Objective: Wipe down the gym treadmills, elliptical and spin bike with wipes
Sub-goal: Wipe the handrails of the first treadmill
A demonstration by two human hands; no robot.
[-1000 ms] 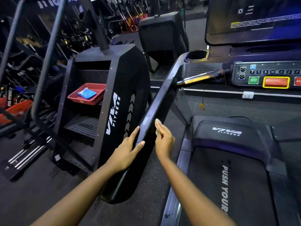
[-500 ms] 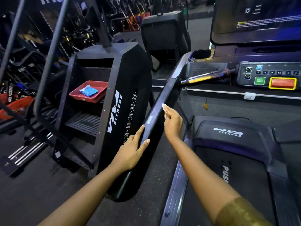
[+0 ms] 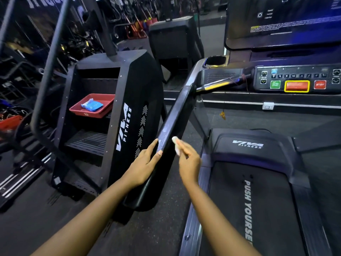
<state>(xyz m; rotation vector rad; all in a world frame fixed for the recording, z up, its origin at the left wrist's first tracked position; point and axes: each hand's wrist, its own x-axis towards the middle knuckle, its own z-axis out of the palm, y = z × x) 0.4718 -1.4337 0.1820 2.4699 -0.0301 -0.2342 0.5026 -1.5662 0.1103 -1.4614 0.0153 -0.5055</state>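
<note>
A black treadmill [image 3: 258, 191] fills the right side, its long black left handrail [image 3: 175, 117] slanting down toward me. My left hand [image 3: 145, 163] holds the handrail's outer edge, fingers along the side and thumb on top. My right hand [image 3: 188, 159] pinches a white wipe [image 3: 176, 145] against the rail's inner face, just right of my left hand. A streaky wet patch shows on the rail above my left thumb. The console [image 3: 295, 80] with green, red and stop buttons sits at the upper right under a dark screen.
A black stair-climber machine [image 3: 129, 108] stands left of the rail. On one of its steps a red tray [image 3: 108, 102] holds a blue pack of wipes [image 3: 92, 105]. Racks and gear crowd the far left and back. Dark rubber floor lies between the machines.
My right hand with the wipe slid up the handrail, then came back down beside my left hand. My left hand kept its hold on the rail.
</note>
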